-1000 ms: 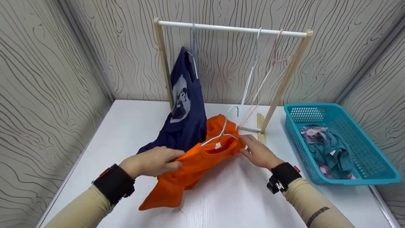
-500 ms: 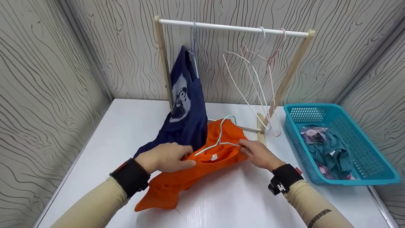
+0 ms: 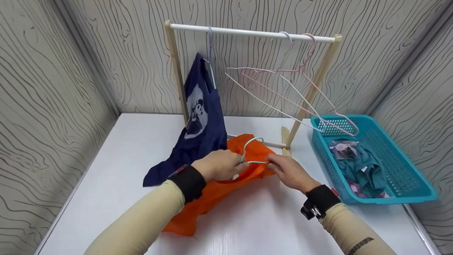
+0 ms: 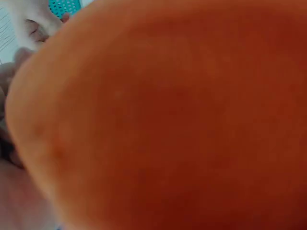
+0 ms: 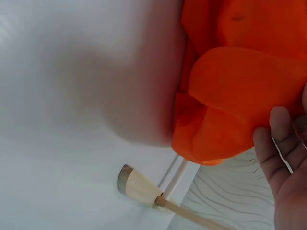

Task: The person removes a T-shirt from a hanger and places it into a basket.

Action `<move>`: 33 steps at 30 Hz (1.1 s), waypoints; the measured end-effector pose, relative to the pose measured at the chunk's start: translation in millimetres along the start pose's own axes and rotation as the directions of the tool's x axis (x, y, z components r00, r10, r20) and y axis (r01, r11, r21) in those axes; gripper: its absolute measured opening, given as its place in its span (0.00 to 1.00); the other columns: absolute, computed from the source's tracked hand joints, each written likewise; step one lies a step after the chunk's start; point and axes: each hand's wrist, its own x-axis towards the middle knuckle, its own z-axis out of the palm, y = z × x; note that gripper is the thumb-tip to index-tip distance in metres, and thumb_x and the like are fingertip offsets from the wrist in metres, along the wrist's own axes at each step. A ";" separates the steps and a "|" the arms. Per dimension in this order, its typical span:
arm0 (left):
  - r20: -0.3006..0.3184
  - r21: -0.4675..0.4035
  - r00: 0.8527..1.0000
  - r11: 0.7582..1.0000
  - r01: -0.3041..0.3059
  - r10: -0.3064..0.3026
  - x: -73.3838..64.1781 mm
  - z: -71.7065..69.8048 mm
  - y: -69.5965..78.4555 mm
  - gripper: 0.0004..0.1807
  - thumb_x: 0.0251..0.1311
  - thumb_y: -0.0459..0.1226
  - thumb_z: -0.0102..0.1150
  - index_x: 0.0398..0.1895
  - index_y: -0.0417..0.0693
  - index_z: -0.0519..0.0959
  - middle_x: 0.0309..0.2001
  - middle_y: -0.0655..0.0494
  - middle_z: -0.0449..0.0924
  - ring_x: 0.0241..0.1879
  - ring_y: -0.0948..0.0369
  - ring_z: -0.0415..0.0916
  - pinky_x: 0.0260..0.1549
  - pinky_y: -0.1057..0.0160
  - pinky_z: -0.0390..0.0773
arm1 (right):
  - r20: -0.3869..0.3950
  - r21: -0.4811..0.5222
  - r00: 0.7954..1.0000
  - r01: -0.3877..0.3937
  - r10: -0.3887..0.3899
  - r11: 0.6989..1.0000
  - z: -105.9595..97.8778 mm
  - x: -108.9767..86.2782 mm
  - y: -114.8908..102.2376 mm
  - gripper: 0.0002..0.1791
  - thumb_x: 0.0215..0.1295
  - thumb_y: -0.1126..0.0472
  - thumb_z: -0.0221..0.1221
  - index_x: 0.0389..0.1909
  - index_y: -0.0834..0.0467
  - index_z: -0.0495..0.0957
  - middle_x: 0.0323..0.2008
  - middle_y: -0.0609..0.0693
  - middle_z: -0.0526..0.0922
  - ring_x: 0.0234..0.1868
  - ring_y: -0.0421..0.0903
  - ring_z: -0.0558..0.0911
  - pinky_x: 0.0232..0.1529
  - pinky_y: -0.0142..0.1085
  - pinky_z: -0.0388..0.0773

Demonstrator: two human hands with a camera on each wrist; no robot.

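Observation:
An orange shirt (image 3: pixel 226 187) lies across the middle of the table, a pale hanger (image 3: pixel 257 162) inside its neck opening. My left hand (image 3: pixel 223 164) grips the hanger near the base of its hook and hides one of its arms. At the opposite shoulder, my right hand (image 3: pixel 290 171) pinches the shirt by the end of the other hanger arm. Orange cloth fills most of the left wrist view. In the right wrist view, the fingers (image 5: pixel 280 139) are at the edge of the shirt's bunched shoulder (image 5: pixel 225 105).
Behind the shirt stands a rack with a white rail (image 3: pixel 247 32). A navy garment (image 3: pixel 207 124) hangs at its left. A white hanger (image 3: pixel 272 104) and a pink hanger (image 3: pixel 331 102) hang at its right, overlapping the teal basket (image 3: pixel 407 156), which holds crumpled clothes (image 3: pixel 371 170).
My left hand has moved right, from the shirt's left side to the hanger's neck. The right hand stays at the shoulder. The white and pink hangers on the rail have swung round.

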 end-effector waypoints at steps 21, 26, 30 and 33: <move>0.119 -0.028 0.993 0.999 0.028 -0.025 -31.8 -28.0 -8.6 0.18 0.72 0.49 0.39 0.29 0.55 0.76 0.25 0.62 0.69 0.31 0.60 0.71 0.36 0.61 0.68 | 0.037 -0.005 0.996 -0.077 0.077 0.997 -10.2 -18.3 43.1 0.14 0.70 0.68 0.52 0.51 0.55 0.80 0.42 0.49 0.85 0.37 0.43 0.78 0.49 0.45 0.79; 0.115 -0.050 0.990 0.995 0.090 -0.083 -42.6 -29.3 -15.2 0.20 0.72 0.52 0.39 0.52 0.61 0.80 0.47 0.61 0.81 0.54 0.57 0.75 0.59 0.55 0.70 | 0.014 -0.048 0.993 -0.112 0.113 0.993 -12.0 -23.1 56.5 0.17 0.65 0.72 0.50 0.49 0.59 0.82 0.41 0.51 0.85 0.35 0.44 0.76 0.44 0.41 0.77; 0.119 -0.064 0.987 0.991 0.116 -0.108 -46.9 -28.9 -15.2 0.24 0.72 0.54 0.39 0.66 0.65 0.72 0.65 0.61 0.74 0.67 0.55 0.68 0.69 0.51 0.61 | 0.022 -0.035 0.989 -0.146 0.147 0.989 -15.2 -23.8 65.4 0.16 0.65 0.71 0.48 0.46 0.58 0.82 0.37 0.50 0.83 0.34 0.45 0.75 0.41 0.39 0.74; 0.121 -0.076 0.985 0.989 0.131 -0.121 -48.5 -29.4 -14.5 0.25 0.71 0.55 0.39 0.67 0.66 0.70 0.67 0.61 0.71 0.70 0.55 0.65 0.70 0.51 0.60 | -0.001 -0.042 0.981 -0.196 0.196 0.980 -18.7 -27.2 72.8 0.15 0.66 0.71 0.48 0.44 0.58 0.81 0.35 0.50 0.82 0.33 0.46 0.74 0.40 0.40 0.72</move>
